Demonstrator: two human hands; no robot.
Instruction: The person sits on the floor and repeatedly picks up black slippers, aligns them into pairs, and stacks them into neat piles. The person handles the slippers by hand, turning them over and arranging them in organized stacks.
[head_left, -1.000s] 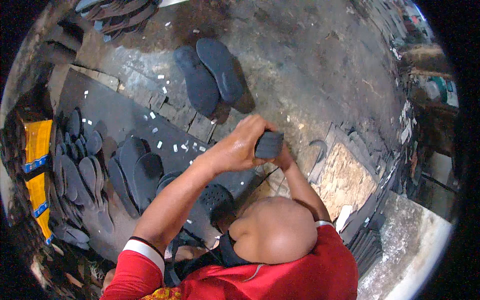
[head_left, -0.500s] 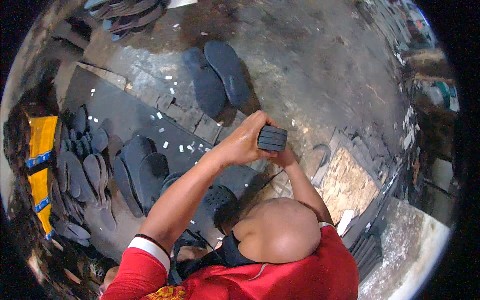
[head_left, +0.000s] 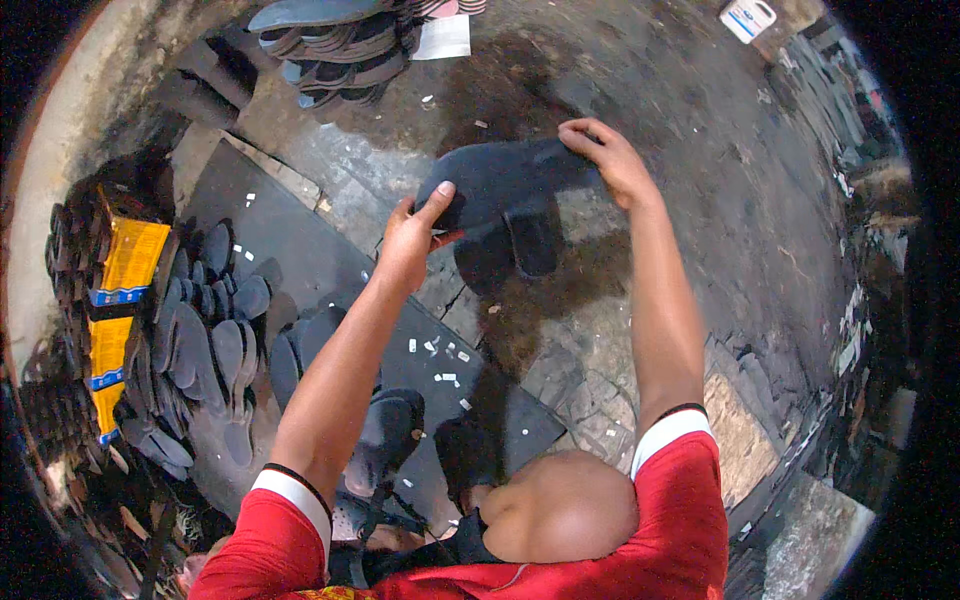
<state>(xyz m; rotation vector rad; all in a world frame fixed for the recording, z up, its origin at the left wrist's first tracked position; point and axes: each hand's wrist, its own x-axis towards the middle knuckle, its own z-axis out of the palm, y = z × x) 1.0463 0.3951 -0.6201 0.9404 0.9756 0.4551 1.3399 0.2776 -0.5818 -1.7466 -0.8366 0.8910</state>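
Note:
A dark, flat shoe sole is held level out in front of me, over the floor. My left hand is closed on its left end, thumb on top and fingers underneath. At the far right end, my right hand pinches the sole's tip between thumb and fingers. Below the held piece, another dark sole lies on the floor, partly covered by it. Whether the held piece is one sole or several layers I cannot tell.
Stacked soles stand at the far left beside a white sheet. More loose soles lie on a dark mat at left, near a yellow and blue wrapper. A white jug is far right; a worn board lies at right.
My hands have moved farther out and apart. The dark block seen end-on between them is gone from view; a sole now stretches from hand to hand above the floor. The view has shifted.

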